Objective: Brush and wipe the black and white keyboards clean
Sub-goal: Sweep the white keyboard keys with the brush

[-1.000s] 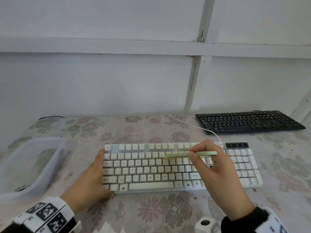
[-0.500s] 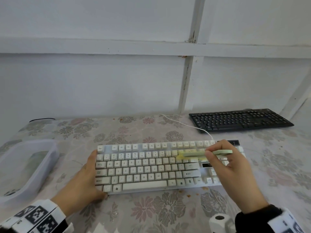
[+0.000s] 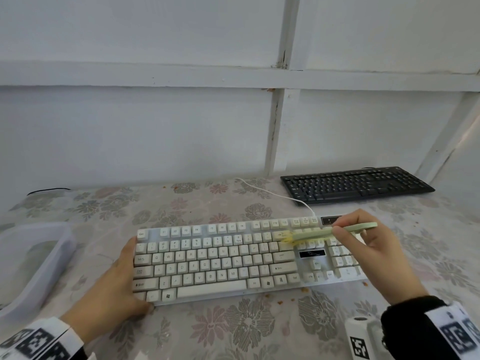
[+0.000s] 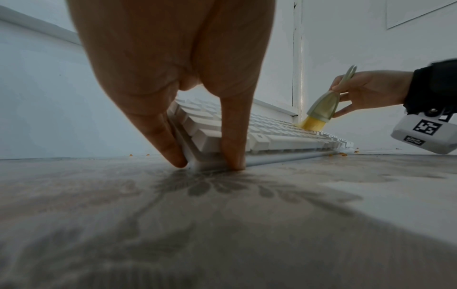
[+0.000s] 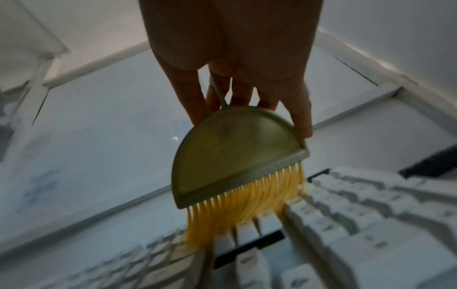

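Observation:
The white keyboard (image 3: 220, 258) lies on the floral tablecloth in front of me. My left hand (image 3: 122, 284) rests against its left end, straight fingers (image 4: 173, 148) along the edge and the thumb at the front corner. My right hand (image 3: 363, 245) pinches the handle of a pale green brush (image 3: 327, 233) with yellow bristles (image 5: 242, 203), which touch the keys near the top right of the main block. The black keyboard (image 3: 355, 184) sits at the back right by the wall, untouched.
A translucent plastic tub (image 3: 28, 266) stands at the left edge of the table. The white keyboard's cable (image 3: 272, 193) runs back toward the wall. Small orange crumbs (image 3: 304, 289) lie on the cloth along the keyboard's front right edge.
My right hand has drawn the brush rightward along the upper key rows, from the middle to the right part of the white keyboard. The left hand has stayed on the left end.

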